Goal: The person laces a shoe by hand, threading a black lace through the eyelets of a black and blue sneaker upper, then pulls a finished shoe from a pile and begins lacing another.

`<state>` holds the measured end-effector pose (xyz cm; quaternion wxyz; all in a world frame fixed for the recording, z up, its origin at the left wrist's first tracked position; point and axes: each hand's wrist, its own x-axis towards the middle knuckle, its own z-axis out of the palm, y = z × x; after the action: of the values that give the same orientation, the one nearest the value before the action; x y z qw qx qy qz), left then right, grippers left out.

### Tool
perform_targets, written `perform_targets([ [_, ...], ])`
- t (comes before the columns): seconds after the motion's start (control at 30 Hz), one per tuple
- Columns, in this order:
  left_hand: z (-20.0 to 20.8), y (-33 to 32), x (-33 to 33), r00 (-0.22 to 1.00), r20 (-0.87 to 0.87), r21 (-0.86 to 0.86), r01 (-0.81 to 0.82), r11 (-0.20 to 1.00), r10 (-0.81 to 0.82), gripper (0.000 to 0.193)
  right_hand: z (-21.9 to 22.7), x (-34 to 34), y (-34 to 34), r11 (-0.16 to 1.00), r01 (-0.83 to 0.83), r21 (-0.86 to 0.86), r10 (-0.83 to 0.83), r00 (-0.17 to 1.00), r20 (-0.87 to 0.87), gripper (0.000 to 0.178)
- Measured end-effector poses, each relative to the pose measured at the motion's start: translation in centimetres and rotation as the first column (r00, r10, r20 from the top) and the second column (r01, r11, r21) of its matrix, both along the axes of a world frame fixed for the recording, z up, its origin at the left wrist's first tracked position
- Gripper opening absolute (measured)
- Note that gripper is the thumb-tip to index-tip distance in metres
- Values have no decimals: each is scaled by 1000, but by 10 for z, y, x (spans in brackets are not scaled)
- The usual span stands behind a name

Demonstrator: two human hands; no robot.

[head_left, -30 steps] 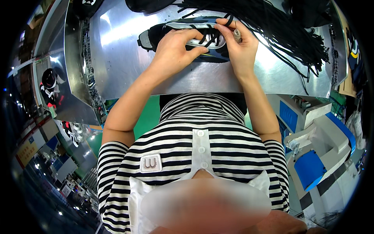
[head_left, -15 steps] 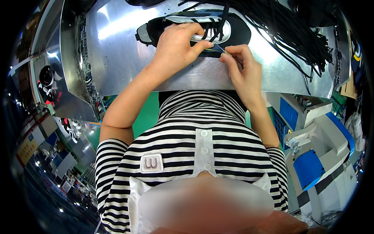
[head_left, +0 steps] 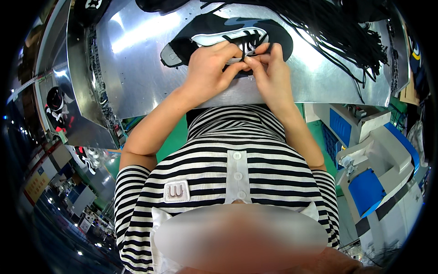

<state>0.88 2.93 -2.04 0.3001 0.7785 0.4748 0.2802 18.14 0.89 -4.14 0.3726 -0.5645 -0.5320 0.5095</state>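
Steel table (head_left: 150,82): one. On it, shoe (head_left: 221,35), black and grey, heel leftward. Left hand (head_left: 207,66): grasping the shoe's near side. Right hand (head_left: 273,75): at the lacing (head_left: 248,40); from here I cannot tell what, if anything, it pinches. Far right: black laces (head_left: 337,43), heaped.

The person's left forearm (head_left: 157,119) angles far and right; the right forearm (head_left: 299,129) angles far and left. The left hand (head_left: 207,67) lies knuckles up, fingers curled. The right hand (head_left: 276,76) pinches, thumb on the near side (from where I stand, fingertip contact between hands is unclear).
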Motion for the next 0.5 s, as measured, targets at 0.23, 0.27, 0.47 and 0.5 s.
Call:
perform_targets([
  [0.23, 5, -6, -9, 984, -170, 357, 14, 934, 51, 16, 38, 78, 6, 992, -15, 127, -15, 972, 233, 25],
  [0.27, 6, -7, -9, 984, -175, 370, 27, 929, 41, 16, 41, 84, 14, 942, 87, 325, -153, 971, 182, 25],
  [0.47, 8, -5, -6, 983, -182, 464, 64, 883, 24, 20, 47, 13, 27, 764, -473, 439, 130, 779, 613, 21],
  [0.5, 4, -4, -7, 985, -172, 474, 66, 878, 19, 20, 45, 10, 27, 791, -467, 395, 92, 729, 678, 21],
])
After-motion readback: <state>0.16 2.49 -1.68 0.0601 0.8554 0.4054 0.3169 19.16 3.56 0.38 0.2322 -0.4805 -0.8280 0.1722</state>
